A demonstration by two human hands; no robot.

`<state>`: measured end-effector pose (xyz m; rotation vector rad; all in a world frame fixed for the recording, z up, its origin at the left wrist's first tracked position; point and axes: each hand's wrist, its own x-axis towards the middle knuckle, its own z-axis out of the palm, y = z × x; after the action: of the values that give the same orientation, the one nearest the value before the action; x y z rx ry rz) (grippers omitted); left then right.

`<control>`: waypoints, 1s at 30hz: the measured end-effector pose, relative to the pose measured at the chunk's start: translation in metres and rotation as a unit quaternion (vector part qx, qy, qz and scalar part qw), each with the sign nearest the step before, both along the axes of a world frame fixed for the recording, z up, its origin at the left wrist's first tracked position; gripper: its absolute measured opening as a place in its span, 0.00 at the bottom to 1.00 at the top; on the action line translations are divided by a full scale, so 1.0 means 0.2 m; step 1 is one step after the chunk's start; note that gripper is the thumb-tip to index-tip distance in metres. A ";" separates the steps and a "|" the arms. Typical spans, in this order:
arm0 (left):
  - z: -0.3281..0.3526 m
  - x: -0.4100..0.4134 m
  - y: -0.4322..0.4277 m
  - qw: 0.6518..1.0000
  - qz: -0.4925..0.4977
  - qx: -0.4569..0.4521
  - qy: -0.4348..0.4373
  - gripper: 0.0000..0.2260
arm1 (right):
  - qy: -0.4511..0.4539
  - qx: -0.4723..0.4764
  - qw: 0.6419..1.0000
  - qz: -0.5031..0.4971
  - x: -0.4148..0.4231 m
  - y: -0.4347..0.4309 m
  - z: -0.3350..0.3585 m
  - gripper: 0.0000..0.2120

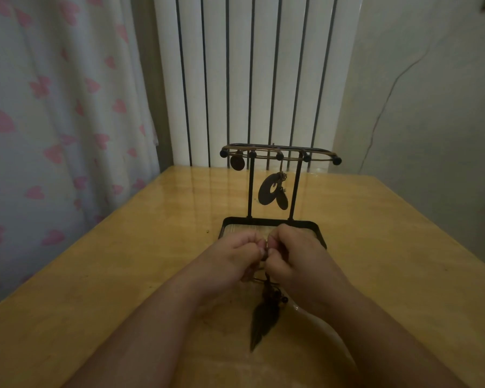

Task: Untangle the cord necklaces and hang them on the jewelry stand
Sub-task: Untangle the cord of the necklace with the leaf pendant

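A black metal jewelry stand [275, 186] rises from its tray base [308, 223] on the wooden table. Brown cords lie along its top bar; a round disc pendant [237, 163] and an oval ring pendant [272, 191] hang from it. In front of the tray, my left hand [230, 259] and my right hand [294, 253] meet knuckle to knuckle, fingers curled, both pinching a cord necklace [268, 281]. A dark feather pendant [261, 317] dangles from it between my wrists. The cord between my fingers is mostly hidden.
The yellow wooden table [123, 275] runs back to a white ribbed radiator [252, 74]. A curtain with pink hearts [53, 121] hangs at the left. A tiny bead [207, 231] lies left of the tray.
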<state>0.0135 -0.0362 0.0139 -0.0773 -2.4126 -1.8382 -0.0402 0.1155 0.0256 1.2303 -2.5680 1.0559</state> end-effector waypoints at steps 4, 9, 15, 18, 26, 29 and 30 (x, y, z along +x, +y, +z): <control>-0.01 0.00 0.00 1.000 0.003 0.011 -0.005 0.06 | -0.017 -0.025 1.000 0.003 0.00 -0.01 -0.01 0.03; -0.01 0.00 0.00 1.000 0.003 0.022 -0.004 0.06 | -0.023 -0.044 0.999 0.004 0.00 -0.02 -0.02 0.07; 0.00 0.00 0.00 1.000 0.021 -0.004 0.000 0.09 | -0.019 -0.037 0.999 -0.009 -0.01 -0.01 -0.01 0.02; -0.01 -0.01 0.00 0.999 0.033 -0.029 -0.001 0.09 | -0.007 -0.042 0.999 -0.014 0.00 0.00 0.00 0.02; 0.00 0.00 0.02 0.994 0.058 -0.093 0.004 0.10 | 0.017 0.010 1.000 -0.015 0.00 0.02 0.03 0.09; 0.00 -0.01 0.02 0.992 0.060 -0.108 0.005 0.09 | 0.020 0.024 0.999 -0.014 0.00 0.02 0.04 0.08; 0.00 -0.01 0.02 0.992 0.065 -0.111 0.008 0.10 | 0.022 0.028 0.999 -0.015 0.00 0.02 0.05 0.07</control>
<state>0.0117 -0.0329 0.0134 0.0464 -2.5350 -1.5041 -0.0405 0.1196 0.0348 1.2088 -2.5924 0.9468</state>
